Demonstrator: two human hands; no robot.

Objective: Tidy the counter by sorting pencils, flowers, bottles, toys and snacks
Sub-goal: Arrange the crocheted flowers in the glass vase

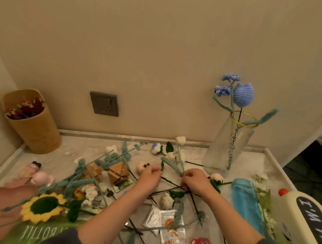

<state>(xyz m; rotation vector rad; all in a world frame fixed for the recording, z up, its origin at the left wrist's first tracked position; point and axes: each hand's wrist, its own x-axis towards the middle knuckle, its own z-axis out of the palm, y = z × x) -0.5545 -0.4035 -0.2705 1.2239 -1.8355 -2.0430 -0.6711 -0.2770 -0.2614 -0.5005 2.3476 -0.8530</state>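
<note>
While both hands work at mid-desk [258, 161], right hand [196, 181] fingers gripping white-bud sprig [179, 151], long axis near upright, buds tilted toward rear edge, left hand [150, 176] fingers curled, pinching thin green stem [171, 182] lying crosswise between hands, glass vase [229, 145] at rear right corner.

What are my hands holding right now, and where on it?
Right hand pinches the white-bud sprig low on its stems. Left hand seems to pinch a thin green stem; which flower's cannot be told.
</note>
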